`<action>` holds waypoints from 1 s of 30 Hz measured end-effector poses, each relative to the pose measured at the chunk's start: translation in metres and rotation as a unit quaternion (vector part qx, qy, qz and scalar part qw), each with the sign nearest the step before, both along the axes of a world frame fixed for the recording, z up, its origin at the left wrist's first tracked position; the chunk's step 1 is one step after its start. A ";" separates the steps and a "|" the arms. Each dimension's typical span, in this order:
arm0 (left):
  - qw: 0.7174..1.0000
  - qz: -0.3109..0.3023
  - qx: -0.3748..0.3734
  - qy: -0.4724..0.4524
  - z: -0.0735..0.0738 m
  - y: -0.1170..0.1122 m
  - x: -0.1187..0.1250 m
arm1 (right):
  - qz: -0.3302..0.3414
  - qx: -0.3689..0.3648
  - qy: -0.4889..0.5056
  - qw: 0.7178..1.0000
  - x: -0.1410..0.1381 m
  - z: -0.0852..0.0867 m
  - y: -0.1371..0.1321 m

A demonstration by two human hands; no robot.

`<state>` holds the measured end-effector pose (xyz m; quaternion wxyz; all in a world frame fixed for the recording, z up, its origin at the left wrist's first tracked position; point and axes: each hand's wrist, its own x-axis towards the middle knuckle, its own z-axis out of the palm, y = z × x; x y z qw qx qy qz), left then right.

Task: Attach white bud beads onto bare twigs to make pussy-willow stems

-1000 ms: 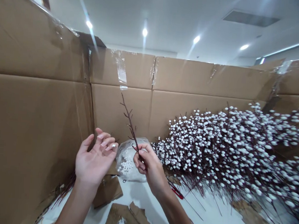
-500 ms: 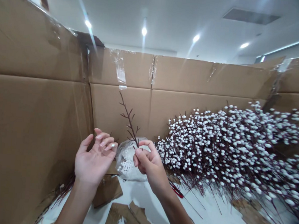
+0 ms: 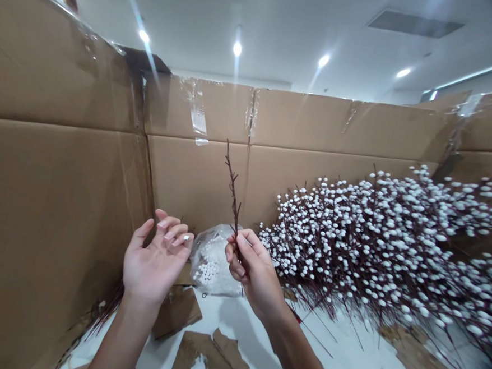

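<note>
In the middle of the head view, my right hand (image 3: 251, 263) pinches the lower stem of a bare brown artificial twig (image 3: 233, 189). The twig stands nearly upright, with short side shoots and no berries on it. My left hand (image 3: 156, 260) is held palm up to the left, fingers spread and loosely curled; a small white speck shows at one fingertip. Behind and between the hands sits a clear plastic bag (image 3: 213, 266) of small white berries. To the right lies a big heap of berry branches (image 3: 376, 244) with white berries on dark stems.
Tall cardboard walls (image 3: 195, 186) close off the back and left. Torn cardboard pieces (image 3: 178, 313) lie on the white table (image 3: 267, 368), one piece (image 3: 212, 362) bearing a white smear. Dark stems (image 3: 108, 312) lie at the left edge. A red-handled tool is mostly hidden by my right forearm.
My right hand has moved slightly right, and the twig has turned from leaning left to nearly upright. My left hand has hardly moved.
</note>
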<state>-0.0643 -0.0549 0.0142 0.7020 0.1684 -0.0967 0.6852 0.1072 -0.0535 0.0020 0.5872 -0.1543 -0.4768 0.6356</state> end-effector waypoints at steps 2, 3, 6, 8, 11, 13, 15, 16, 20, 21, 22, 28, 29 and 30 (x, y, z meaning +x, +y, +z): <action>1.000 0.000 0.000 -0.001 0.000 0.000 0.000 | 0.031 -0.034 0.018 0.999 0.002 0.002 0.000; 1.000 0.000 0.001 -0.002 0.000 0.000 -0.001 | 0.048 -0.048 0.025 0.997 0.003 0.003 0.001; 1.000 0.000 -0.001 0.000 0.000 0.001 -0.001 | 0.073 -0.069 0.042 0.994 0.005 0.004 0.002; 1.000 0.000 0.001 0.000 0.000 0.001 -0.001 | 0.066 -0.070 0.047 0.994 0.005 0.004 0.003; 1.000 0.002 0.002 0.002 0.000 0.001 -0.001 | 0.042 -0.052 0.045 0.997 0.003 0.002 0.005; 1.000 0.005 0.002 0.004 0.000 0.001 -0.001 | 0.011 -0.024 0.026 0.999 0.001 -0.001 0.006; 1.000 0.010 0.003 0.004 0.000 0.000 -0.001 | -0.031 0.017 -0.014 0.999 -0.001 -0.003 0.006; 1.000 0.010 0.003 0.004 0.000 0.000 -0.001 | -0.051 0.039 -0.039 0.997 -0.001 -0.005 0.006; 1.000 0.014 0.004 0.003 0.000 -0.002 -0.002 | -0.112 0.101 -0.114 0.982 -0.005 -0.007 0.002; 1.000 0.015 0.004 0.002 0.000 -0.002 -0.002 | -0.122 0.106 -0.124 0.979 -0.005 -0.007 0.002; 1.000 0.016 0.004 0.001 0.001 -0.003 -0.002 | -0.130 0.110 -0.131 0.977 -0.005 -0.007 0.002; 1.000 0.015 0.004 0.000 0.002 -0.002 -0.002 | -0.121 0.105 -0.128 0.979 -0.006 -0.009 0.003; 1.000 0.014 0.005 -0.001 0.003 -0.002 -0.003 | -0.117 0.103 -0.124 0.980 -0.006 -0.009 0.003; 1.000 0.013 0.007 -0.001 0.002 -0.002 -0.004 | -0.113 0.101 -0.119 0.981 -0.006 -0.008 0.003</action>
